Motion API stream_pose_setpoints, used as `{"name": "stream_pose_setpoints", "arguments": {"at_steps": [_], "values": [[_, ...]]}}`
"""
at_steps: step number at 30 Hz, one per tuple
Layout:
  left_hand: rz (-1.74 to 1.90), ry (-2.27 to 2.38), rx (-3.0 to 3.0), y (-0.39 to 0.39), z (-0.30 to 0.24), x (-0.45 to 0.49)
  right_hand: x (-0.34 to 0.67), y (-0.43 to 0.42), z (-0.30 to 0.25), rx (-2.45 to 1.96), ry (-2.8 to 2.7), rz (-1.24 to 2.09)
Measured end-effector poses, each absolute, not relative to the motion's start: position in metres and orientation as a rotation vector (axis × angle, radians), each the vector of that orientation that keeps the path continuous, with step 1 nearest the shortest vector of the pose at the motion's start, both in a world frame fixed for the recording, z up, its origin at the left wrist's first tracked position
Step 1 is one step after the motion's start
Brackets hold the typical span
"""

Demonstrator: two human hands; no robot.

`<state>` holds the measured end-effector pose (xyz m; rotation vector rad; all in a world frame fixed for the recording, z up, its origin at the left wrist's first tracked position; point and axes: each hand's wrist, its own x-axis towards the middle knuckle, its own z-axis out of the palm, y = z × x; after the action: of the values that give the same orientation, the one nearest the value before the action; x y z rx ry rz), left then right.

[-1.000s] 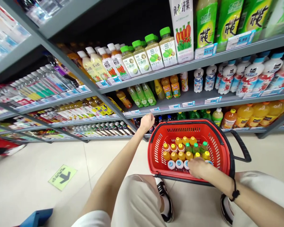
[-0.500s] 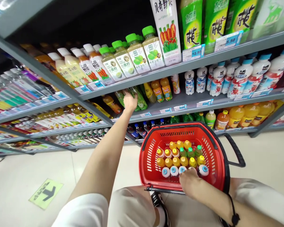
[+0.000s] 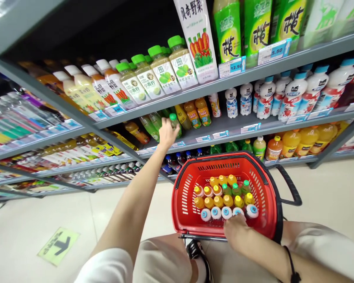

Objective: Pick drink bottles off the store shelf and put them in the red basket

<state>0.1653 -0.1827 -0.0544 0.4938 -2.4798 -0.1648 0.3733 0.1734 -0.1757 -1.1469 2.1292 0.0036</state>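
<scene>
At the middle shelf, my left hand (image 3: 168, 133) is closed around a small green drink bottle (image 3: 174, 118) with a green cap, held upright. Other green bottles (image 3: 152, 122) lean to its left, and a yellow bottle (image 3: 182, 116) stands just behind on the right. Below, my right hand (image 3: 237, 231) reaches over the near rim of a red shopping basket (image 3: 181, 220). Its fingers curl down beside the white bottles with blue caps (image 3: 221, 213); what they grip is hidden. Rows of orange, yellow and green-capped bottles (image 3: 224, 190) stand in the basket.
The basket's black handle (image 3: 292, 188) sticks out to the right. Overhead, the upper shelf (image 3: 153, 100) carries juice bottles and a carrot-print carton (image 3: 199, 43). Small orange bottles (image 3: 203, 112) and white milk-drink bottles (image 3: 265, 98) share the middle shelf. A floor arrow sign (image 3: 59, 246) lies left.
My left hand has drawn a green bottle forward from among the others to the shelf's front and turned it upright. My right hand stays at the basket. The view has shifted slightly.
</scene>
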Motion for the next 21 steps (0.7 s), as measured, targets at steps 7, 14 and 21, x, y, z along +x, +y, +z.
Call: {"name": "stream_pose_setpoints", "arguments": {"at_steps": [7, 14, 21], "values": [[-0.456, -1.935, 0.302, -0.129, -0.061, 0.242, 0.371, 0.191, -0.145, -1.236, 2.130, -0.077], [-1.508, -1.800, 0.286, -0.047, -0.061, 0.355, 0.361, 0.187, -0.131, -0.914, 2.238, -0.826], [-1.831, -1.689, 0.406, -0.015, -0.089, 0.409, 0.367, 0.160, -0.149, -0.075, 1.525, -1.640]]}}
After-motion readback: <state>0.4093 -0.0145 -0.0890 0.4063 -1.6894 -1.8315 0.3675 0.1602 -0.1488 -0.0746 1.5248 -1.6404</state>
